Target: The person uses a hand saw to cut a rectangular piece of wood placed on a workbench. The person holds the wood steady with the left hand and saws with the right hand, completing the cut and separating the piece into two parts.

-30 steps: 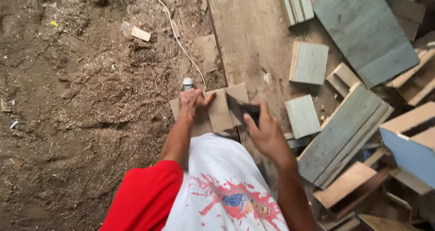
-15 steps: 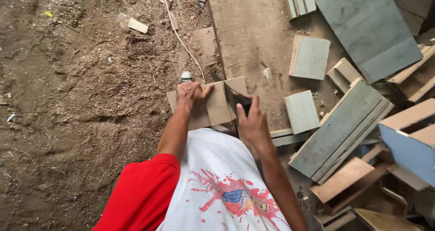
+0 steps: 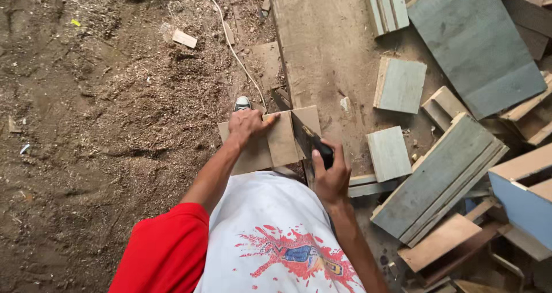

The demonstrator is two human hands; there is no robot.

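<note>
**Hands on board and saw**

The left hand (image 3: 247,124) presses flat, fingers spread, on the top of a small wooden board (image 3: 270,141), while the right hand (image 3: 330,172) is wrapped tight around the dark handle of a handsaw (image 3: 307,141) whose blade runs along the board's right edge. Against the picture half a second back, the right hand has drawn nearer to the body and a little to the right, and the saw handle has come with it; the left hand has kept its place on the board.

The board lies directly under the left hand and just left of the right hand, its far edge beside a shoe toe (image 3: 242,103) and the lower end of a long plank (image 3: 313,51). Left of the left hand the floor (image 3: 86,132) is open ground strewn with sawdust, with a thin cord (image 3: 230,43) running away beyond the hands. Right of the right hand the room is crowded: a small grey-green block (image 3: 389,153) sits near it, a stack of grey-green boards (image 3: 440,181) farther right, and a square panel (image 3: 401,85) beyond.
</note>
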